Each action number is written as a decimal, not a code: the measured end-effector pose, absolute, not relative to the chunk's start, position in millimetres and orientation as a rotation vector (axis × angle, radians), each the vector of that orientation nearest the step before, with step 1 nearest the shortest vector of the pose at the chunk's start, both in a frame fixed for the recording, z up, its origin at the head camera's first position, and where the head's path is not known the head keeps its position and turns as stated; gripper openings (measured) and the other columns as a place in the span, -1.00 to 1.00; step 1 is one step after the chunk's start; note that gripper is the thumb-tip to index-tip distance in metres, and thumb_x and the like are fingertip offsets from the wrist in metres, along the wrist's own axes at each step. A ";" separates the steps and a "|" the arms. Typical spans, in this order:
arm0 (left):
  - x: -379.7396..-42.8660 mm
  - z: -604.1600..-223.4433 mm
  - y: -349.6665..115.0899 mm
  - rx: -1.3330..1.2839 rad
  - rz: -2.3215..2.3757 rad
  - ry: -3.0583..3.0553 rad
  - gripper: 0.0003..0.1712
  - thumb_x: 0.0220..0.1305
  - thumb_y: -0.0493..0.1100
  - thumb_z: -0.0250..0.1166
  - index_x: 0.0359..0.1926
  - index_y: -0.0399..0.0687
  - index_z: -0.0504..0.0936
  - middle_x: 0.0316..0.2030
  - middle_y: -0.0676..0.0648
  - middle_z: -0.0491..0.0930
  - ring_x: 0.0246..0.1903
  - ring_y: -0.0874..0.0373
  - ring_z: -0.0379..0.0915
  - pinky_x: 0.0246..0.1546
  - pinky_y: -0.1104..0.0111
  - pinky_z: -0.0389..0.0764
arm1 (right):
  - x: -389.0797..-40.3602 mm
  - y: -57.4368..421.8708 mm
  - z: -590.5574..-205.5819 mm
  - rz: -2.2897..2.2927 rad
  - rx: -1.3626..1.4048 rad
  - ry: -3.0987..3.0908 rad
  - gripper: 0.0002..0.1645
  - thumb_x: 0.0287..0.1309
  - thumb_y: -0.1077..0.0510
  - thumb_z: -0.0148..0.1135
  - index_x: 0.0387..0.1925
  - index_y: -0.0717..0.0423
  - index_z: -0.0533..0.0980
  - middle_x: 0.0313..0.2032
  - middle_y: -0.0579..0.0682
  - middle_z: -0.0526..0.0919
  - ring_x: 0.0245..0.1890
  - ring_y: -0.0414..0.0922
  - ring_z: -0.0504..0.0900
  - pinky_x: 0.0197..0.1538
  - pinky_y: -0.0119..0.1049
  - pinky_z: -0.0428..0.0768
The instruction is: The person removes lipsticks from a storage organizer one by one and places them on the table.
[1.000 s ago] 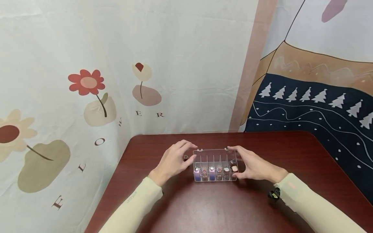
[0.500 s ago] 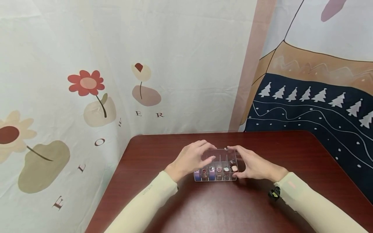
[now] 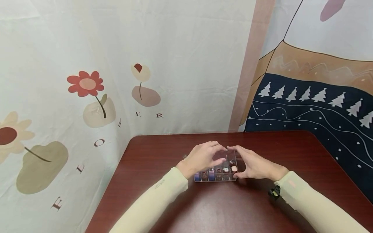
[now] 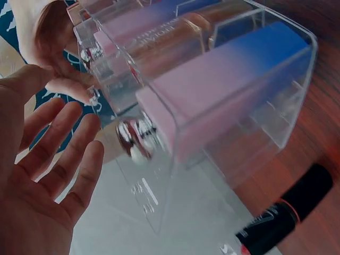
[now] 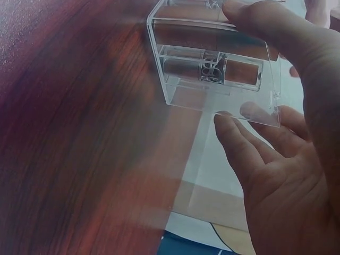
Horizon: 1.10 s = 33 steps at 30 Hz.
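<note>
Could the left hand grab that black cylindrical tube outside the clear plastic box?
Probably yes: the left hand holds nothing, and the black cylindrical tube sits outside the clear plastic box, close by, with nothing visible covering it.

I see a right hand (image 5: 284,196) holding a clear, rigid plastic box (image 5: 186,98), its thumb along one edge and its fingertips against the opposite side. Through the see-through wall shows a slim cylindrical tube with a shiny silver band (image 5: 212,69) (what it contains I can't tell). Across the left of the wrist view spreads a glossy red-brown wood-grain tabletop (image 5: 79,138), and past its edge hangs a pale cloth with a dark blue patch (image 5: 186,245) low down.
</note>
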<state>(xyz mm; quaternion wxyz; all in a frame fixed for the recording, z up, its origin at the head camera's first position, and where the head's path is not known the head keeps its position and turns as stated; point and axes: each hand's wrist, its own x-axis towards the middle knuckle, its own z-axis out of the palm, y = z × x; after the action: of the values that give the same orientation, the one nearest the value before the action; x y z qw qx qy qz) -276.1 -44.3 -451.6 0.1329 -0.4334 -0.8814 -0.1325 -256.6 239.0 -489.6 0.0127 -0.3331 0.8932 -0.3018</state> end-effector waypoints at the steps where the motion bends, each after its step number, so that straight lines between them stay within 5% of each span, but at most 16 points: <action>1: -276.3 -451.9 -41.8 -1.253 -0.367 -2.574 -0.59 0.60 0.15 0.55 0.31 0.15 0.86 0.09 0.09 0.88 -0.11 0.26 0.79 -0.02 0.37 0.85 | -256.8 239.1 -489.4 -0.940 -1.035 2.783 0.26 0.08 -0.01 0.91 0.66 0.15 0.35 0.48 0.11 0.67 0.41 0.07 0.79 0.47 0.28 0.74; 12: -280.0 -460.1 -21.3 -1.202 -0.284 -2.703 -0.56 0.54 0.21 0.59 0.28 0.18 0.89 -0.06 0.18 0.93 -0.23 0.39 0.76 -0.23 0.51 0.77 | -258.5 235.0 -488.9 -0.882 -1.052 2.823 0.22 0.07 -0.07 0.92 0.61 0.08 0.39 0.48 0.10 0.68 0.42 0.03 0.77 0.51 0.27 0.72; 27: -278.9 -472.2 -11.1 -1.182 -0.333 -2.752 -0.63 0.58 0.22 0.55 0.21 0.21 0.92 -0.04 0.26 0.96 -0.10 0.40 0.89 -0.18 0.45 0.82 | -257.3 237.0 -489.8 -0.891 -1.053 2.830 0.27 0.06 -0.05 0.91 0.66 0.13 0.36 0.52 0.05 0.66 0.40 -0.04 0.76 0.50 0.27 0.72; 33: -277.0 -473.6 -7.0 -1.208 -0.332 -2.726 -0.70 0.56 0.20 0.58 0.15 0.27 0.94 -0.08 0.28 0.95 -0.31 0.47 0.77 -0.33 0.51 0.73 | -256.0 237.9 -490.1 -0.878 -1.048 2.836 0.26 0.07 -0.04 0.91 0.67 0.03 0.36 0.57 0.04 0.62 0.44 -0.05 0.74 0.51 0.22 0.72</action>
<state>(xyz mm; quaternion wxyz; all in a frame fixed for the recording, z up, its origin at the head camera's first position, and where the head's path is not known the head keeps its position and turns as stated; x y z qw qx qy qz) -277.0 -7.0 -473.6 0.0708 -0.4018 -0.9063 -0.1105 -256.0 237.9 -490.1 -0.0033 -0.3329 0.9008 -0.2788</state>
